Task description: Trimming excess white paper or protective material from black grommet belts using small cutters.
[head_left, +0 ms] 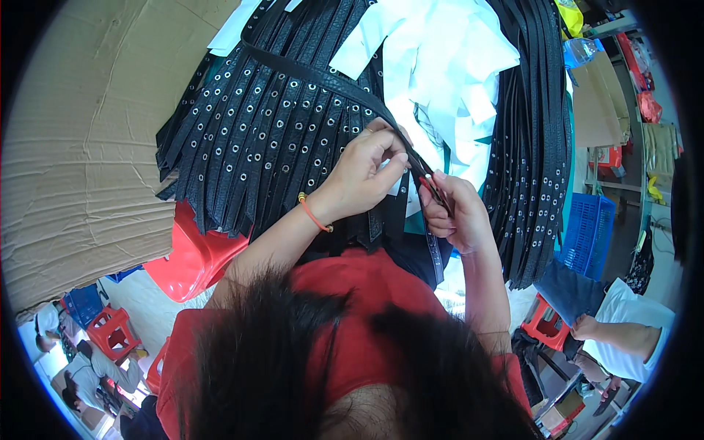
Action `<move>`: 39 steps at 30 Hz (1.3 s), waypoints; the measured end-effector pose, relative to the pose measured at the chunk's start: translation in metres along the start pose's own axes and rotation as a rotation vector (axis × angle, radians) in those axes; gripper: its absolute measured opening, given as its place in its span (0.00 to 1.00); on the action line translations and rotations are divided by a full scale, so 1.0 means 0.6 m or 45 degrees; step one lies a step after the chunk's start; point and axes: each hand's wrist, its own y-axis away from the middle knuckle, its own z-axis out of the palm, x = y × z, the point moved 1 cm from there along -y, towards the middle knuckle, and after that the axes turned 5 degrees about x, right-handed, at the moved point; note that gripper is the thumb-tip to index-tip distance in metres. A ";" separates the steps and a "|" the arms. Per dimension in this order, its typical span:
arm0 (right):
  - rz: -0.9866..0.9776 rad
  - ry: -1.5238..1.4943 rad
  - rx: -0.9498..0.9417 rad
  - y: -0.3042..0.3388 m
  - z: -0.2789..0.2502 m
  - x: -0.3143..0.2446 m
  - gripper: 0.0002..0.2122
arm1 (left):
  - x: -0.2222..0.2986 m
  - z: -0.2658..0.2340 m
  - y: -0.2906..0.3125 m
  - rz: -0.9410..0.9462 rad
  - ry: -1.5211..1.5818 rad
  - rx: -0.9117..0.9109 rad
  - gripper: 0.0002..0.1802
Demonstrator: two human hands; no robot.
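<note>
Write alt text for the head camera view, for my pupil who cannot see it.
A person's bare left hand holds a long, flat black leather-like strap, while their bare right hand grips a small dark-and-red tool, possibly snips, beside it. Beyond lie rows of black straps with round silver eyelets and loose white sheets.

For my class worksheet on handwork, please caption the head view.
Left hand at a black strap, right hand gripping a small tool, above rows of eyeletted straps.
</note>
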 end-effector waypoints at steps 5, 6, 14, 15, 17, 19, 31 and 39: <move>-0.115 0.124 -0.001 -0.006 -0.005 0.003 0.16 | 0.001 0.000 0.002 -0.043 -0.087 -0.029 0.04; -0.159 0.155 -0.010 -0.008 -0.006 0.004 0.16 | 0.003 -0.003 0.001 -0.044 -0.086 -0.030 0.04; -0.293 0.304 -0.011 -0.013 -0.006 0.005 0.14 | 0.017 -0.006 -0.001 -0.080 -0.174 -0.133 0.06; -0.347 0.382 0.006 -0.013 -0.007 0.005 0.14 | 0.013 -0.003 0.000 -0.080 -0.173 -0.131 0.06; -0.385 0.421 0.034 -0.017 -0.006 0.007 0.14 | 0.003 -0.001 0.002 -0.030 -0.155 -0.043 0.05; -0.422 0.456 0.070 -0.018 -0.009 0.006 0.14 | 0.007 0.001 0.002 -0.018 -0.179 -0.044 0.05; -0.286 0.310 0.007 -0.029 -0.016 0.001 0.15 | -0.008 -0.001 0.001 -0.037 -0.190 -0.037 0.02; -0.739 0.318 0.187 -0.025 -0.008 0.005 0.11 | 0.002 -0.013 -0.012 -0.111 0.335 -0.199 0.05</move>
